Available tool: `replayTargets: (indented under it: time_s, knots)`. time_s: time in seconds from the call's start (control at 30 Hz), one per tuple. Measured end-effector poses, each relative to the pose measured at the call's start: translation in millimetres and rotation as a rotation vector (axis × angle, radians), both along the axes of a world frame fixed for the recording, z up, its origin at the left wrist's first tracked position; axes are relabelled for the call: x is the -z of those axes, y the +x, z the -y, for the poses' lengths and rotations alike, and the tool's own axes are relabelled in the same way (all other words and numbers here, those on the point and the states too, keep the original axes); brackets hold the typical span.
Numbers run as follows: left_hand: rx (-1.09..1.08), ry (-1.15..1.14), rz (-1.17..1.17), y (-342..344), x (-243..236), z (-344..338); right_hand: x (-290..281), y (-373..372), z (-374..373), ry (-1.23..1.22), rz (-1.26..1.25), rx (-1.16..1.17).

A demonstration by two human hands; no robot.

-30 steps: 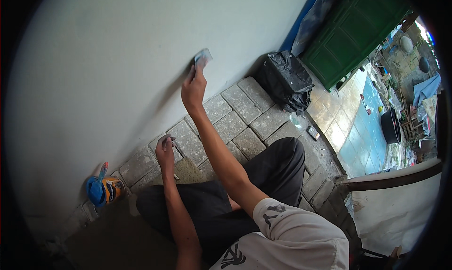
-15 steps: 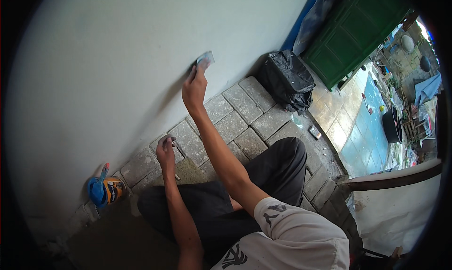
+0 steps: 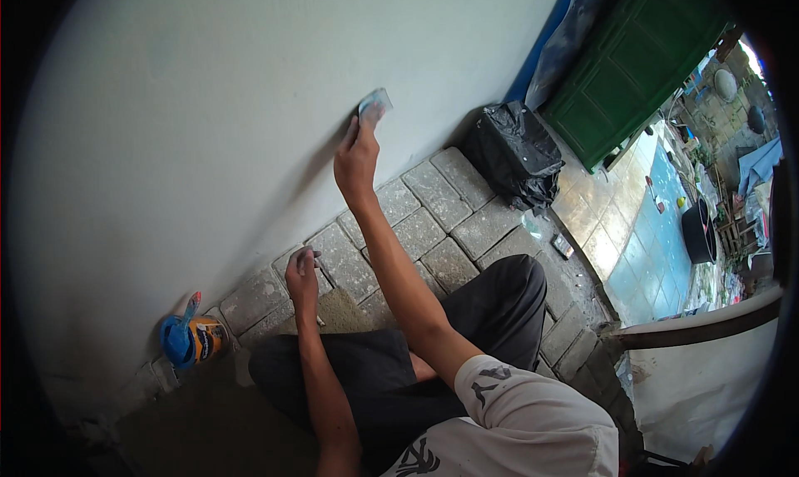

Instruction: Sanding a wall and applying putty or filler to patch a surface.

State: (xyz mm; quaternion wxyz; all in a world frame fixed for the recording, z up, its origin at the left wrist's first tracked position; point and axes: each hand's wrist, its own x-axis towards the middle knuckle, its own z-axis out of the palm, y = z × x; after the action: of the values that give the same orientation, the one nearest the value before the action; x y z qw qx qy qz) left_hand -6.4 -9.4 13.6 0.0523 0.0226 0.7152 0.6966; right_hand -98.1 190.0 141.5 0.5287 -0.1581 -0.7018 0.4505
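My right hand [image 3: 357,161] is stretched out to the white wall [image 3: 208,127], its fingers closed on a small flat pale-blue piece [image 3: 376,104]. That piece lies at the wall surface; its exact kind is not clear. Lower and to the left, my left hand [image 3: 302,279] hovers over the paving near the foot of the wall. Its fingers are curled in, and whatever they may hold is too small to make out. A yellow-and-black tin [image 3: 210,339] with a blue cover stands left of it, a blue-handled brush [image 3: 191,305] upright at its top.
Grey paving blocks [image 3: 420,234] run along the wall under my crossed legs [image 3: 466,310]. A black plastic bag [image 3: 514,154] bulges beside the wall, before a green door [image 3: 637,69]. A small box [image 3: 563,245] lies near the paving edge, with a black tub [image 3: 698,230] farther right.
The view has shifted slightly. My right hand has slid a little up and right along the wall with the flat piece. My left hand has moved only slightly.
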Motion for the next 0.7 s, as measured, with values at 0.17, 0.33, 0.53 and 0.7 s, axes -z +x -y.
replayTargets:
  time_s: [0.17, 0.33, 0.53, 0.7]
  knots:
    - [0.015, -0.026, -0.024, -2, 5, -2, 50, 6, -5, 0.213, 0.021, 0.000]
    - [-0.016, -0.074, -0.028, 3, 1, 5, 83, 38, -2, -0.481, 0.593, -0.247]
    - [0.055, -0.092, 0.016, -2, -3, 0, -58, 4, -2, 0.257, -0.144, -0.011]
    - [0.056, -0.071, -0.001, -1, -1, -5, -33, 4, -2, 0.348, 0.005, -0.035]
